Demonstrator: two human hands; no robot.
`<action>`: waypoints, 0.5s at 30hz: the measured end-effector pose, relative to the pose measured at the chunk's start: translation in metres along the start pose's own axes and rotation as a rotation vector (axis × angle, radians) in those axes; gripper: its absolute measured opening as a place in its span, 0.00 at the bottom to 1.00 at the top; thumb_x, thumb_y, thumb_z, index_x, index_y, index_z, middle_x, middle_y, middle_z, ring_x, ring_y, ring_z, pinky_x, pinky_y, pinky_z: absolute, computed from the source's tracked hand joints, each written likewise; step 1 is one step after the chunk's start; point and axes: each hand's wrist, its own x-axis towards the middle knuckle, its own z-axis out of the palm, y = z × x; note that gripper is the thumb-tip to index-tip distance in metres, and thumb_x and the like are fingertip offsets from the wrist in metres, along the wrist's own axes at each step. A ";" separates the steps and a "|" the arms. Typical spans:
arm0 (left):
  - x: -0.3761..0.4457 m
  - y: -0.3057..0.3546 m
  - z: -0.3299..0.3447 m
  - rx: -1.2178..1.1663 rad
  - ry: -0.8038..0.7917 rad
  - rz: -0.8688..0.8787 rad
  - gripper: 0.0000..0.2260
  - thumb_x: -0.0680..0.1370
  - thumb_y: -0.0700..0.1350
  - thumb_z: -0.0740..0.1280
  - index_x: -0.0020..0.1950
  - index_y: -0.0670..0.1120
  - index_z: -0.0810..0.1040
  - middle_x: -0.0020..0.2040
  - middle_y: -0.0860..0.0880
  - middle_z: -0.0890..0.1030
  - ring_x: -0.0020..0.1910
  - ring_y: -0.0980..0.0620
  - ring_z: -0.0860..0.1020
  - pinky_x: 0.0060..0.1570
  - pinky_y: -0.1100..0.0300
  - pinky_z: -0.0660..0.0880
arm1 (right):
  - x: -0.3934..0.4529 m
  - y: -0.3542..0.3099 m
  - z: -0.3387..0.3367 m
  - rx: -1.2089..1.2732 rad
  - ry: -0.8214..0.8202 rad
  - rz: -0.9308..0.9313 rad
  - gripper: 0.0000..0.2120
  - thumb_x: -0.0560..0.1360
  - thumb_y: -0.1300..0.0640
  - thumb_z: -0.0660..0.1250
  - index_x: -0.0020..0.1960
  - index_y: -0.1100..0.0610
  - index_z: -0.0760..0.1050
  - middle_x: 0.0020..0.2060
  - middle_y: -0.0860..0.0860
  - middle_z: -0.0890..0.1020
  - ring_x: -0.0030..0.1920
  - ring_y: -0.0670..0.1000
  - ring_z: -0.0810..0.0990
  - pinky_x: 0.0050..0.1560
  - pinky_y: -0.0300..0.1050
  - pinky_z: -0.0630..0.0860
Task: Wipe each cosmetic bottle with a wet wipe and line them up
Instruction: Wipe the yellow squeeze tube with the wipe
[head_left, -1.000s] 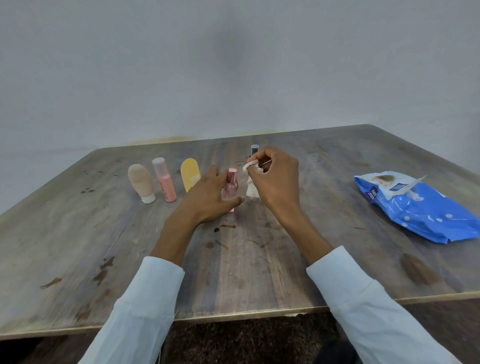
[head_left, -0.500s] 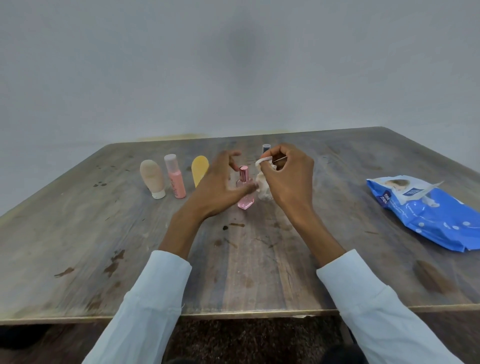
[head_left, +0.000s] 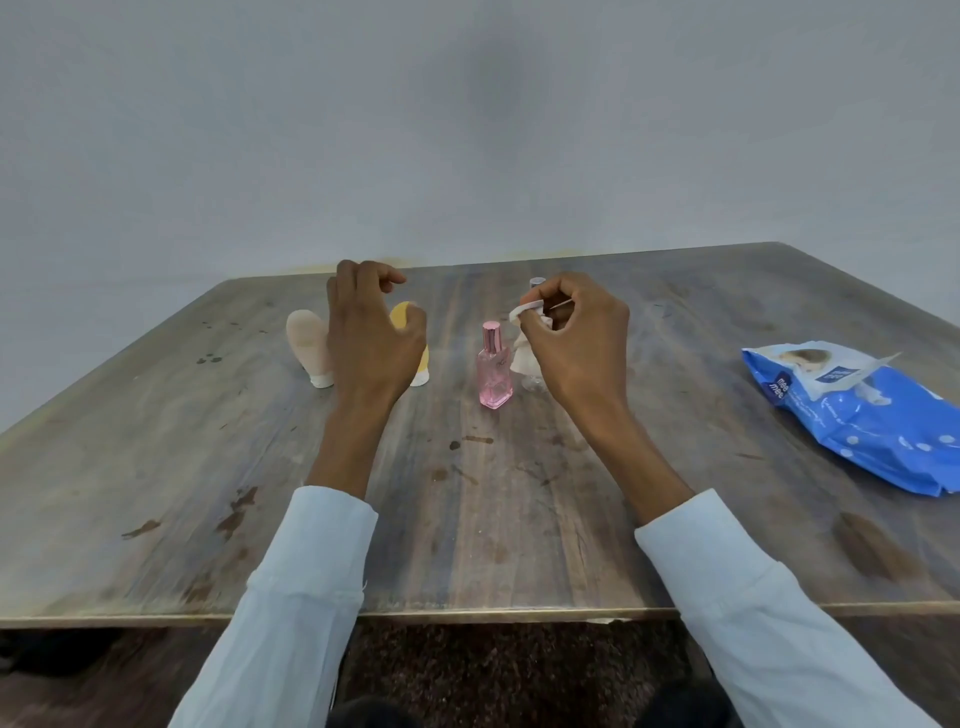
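A pink glass bottle (head_left: 494, 370) stands upright alone on the wooden table (head_left: 467, 519), between my hands. My left hand (head_left: 370, 332) hovers open to its left, fingers curled, in front of a yellow tube (head_left: 402, 317) and covering the pink tube. A beige tube (head_left: 310, 347) stands at the far left. My right hand (head_left: 574, 338) pinches a white wet wipe (head_left: 525, 338) just right of the pink bottle. A small clear bottle with a dark cap (head_left: 535, 283) stands behind that hand, mostly hidden.
A blue pack of wet wipes (head_left: 857, 415) lies with its flap open near the table's right edge. A plain grey wall rises behind the far edge. Dark stains mark the tabletop in front of the bottles.
My left hand has let go of the pink glass bottle and moved left and up over the tubes. The bottle now stands free. My right hand still holds the wipe.
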 end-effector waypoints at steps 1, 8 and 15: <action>-0.001 -0.001 0.000 0.026 -0.038 0.027 0.16 0.74 0.43 0.71 0.61 0.46 0.77 0.59 0.49 0.74 0.59 0.48 0.73 0.54 0.55 0.72 | -0.001 0.000 0.000 -0.007 -0.007 -0.005 0.05 0.74 0.64 0.75 0.44 0.55 0.85 0.45 0.42 0.86 0.40 0.44 0.84 0.41 0.32 0.77; -0.002 -0.004 -0.006 0.437 -0.193 0.165 0.34 0.67 0.47 0.77 0.71 0.43 0.72 0.65 0.43 0.72 0.61 0.39 0.72 0.51 0.47 0.67 | -0.003 -0.004 0.003 -0.047 -0.017 -0.068 0.06 0.73 0.65 0.73 0.43 0.55 0.85 0.42 0.44 0.85 0.41 0.47 0.83 0.44 0.41 0.80; -0.015 -0.008 -0.006 0.466 -0.161 0.123 0.33 0.66 0.52 0.79 0.68 0.43 0.76 0.63 0.44 0.75 0.61 0.39 0.73 0.52 0.45 0.68 | -0.004 -0.006 0.001 -0.039 -0.020 -0.054 0.06 0.74 0.65 0.73 0.44 0.56 0.85 0.44 0.45 0.86 0.42 0.47 0.84 0.45 0.44 0.82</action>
